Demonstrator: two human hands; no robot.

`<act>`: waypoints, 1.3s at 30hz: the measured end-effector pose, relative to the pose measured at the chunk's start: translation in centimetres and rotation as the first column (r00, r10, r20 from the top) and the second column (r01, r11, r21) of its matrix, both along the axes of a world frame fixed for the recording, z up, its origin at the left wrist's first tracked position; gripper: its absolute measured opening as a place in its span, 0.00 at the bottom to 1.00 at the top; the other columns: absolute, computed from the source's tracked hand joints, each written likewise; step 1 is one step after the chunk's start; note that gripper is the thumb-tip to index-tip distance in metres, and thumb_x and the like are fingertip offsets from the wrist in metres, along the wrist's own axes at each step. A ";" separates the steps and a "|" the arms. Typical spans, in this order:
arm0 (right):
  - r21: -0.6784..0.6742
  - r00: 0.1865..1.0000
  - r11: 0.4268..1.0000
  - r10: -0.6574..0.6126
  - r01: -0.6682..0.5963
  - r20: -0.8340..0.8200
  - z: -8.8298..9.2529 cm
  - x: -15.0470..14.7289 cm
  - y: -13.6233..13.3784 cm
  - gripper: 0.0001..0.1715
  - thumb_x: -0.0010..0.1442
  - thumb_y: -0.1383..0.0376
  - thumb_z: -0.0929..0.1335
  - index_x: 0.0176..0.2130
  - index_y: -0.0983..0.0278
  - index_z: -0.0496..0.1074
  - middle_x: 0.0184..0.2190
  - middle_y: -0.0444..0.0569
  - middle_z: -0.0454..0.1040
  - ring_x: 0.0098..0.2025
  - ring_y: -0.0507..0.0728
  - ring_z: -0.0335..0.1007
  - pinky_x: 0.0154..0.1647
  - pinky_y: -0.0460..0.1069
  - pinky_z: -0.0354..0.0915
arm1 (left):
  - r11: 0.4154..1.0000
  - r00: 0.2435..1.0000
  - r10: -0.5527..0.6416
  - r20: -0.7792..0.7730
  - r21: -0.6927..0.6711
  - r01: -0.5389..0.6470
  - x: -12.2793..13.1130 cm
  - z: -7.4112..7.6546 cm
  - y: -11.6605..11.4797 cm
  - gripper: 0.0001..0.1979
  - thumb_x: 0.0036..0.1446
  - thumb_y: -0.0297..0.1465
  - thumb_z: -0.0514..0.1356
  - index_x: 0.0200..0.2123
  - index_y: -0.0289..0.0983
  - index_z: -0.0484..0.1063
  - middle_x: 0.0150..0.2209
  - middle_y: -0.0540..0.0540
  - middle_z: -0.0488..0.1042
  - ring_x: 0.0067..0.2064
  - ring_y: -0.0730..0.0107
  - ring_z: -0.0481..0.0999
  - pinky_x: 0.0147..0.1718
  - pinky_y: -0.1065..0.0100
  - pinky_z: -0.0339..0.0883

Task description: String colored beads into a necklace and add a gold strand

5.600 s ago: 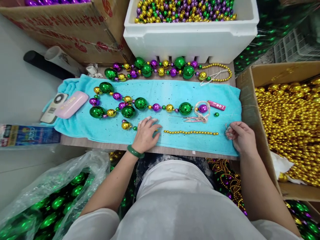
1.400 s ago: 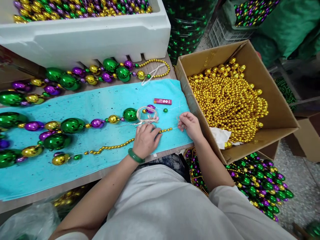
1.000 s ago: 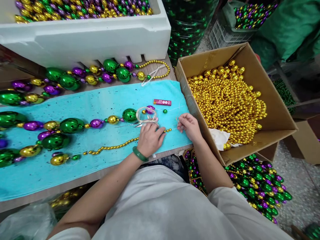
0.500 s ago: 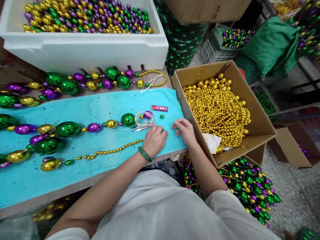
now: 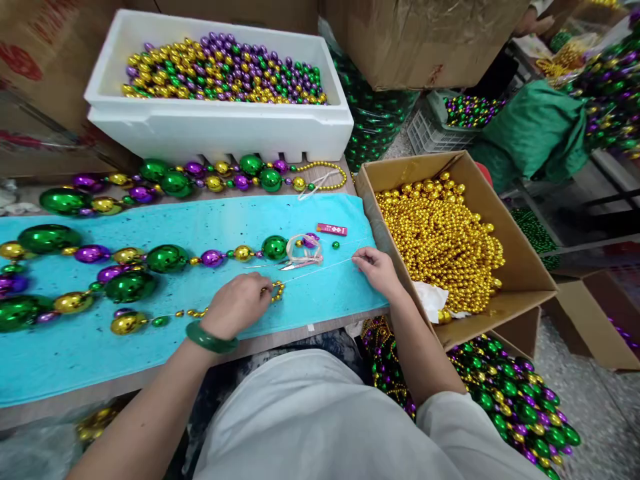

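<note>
My left hand (image 5: pixel 240 303), with a green bangle at its wrist, is closed over a string of small gold beads (image 5: pixel 278 291) on the blue towel (image 5: pixel 220 217). A thin pale thread (image 5: pixel 320 269) stretches from its fingers to my right hand (image 5: pixel 377 270), which pinches the far end. Between and above the hands lie scissors (image 5: pixel 294 265), a loop of whitish cord (image 5: pixel 306 250) and a loose green bead (image 5: pixel 336 245). The gold string continues left to a green bead (image 5: pixel 161 321) and a larger gold bead (image 5: pixel 129 323).
Large bead strands (image 5: pixel 167 259) lie across the towel. Behind stands a white foam box (image 5: pixel 220 123) of loose beads. A cardboard box (image 5: pixel 520 283) of gold bead strings borders the right side. A small red packet (image 5: pixel 331 229) lies near the towel's right end. Bead bundles (image 5: pixel 520 400) hang below.
My left hand has moved left, onto the gold bead string, bending its end. The thread now spans a wider gap to my right hand. The view has shifted, showing more behind the foam box.
</note>
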State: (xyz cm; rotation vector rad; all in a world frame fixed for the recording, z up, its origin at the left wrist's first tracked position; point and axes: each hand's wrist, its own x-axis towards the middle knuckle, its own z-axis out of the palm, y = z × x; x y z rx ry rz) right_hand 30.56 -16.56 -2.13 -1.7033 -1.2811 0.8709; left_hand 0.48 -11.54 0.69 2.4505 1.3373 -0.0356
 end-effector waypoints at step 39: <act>0.348 0.959 0.894 0.257 -0.282 0.118 4.7 -6.2 3.1 0.03 0.60 0.66 0.63 0.33 0.62 0.64 0.34 0.48 0.70 0.37 0.54 0.67 0.40 0.50 0.64 | 0.605 0.463 0.736 0.493 -0.786 -0.125 5.0 -2.8 -2.9 0.14 0.47 0.40 0.62 0.29 0.34 0.75 0.21 0.49 0.72 0.25 0.72 0.69 0.27 0.70 0.64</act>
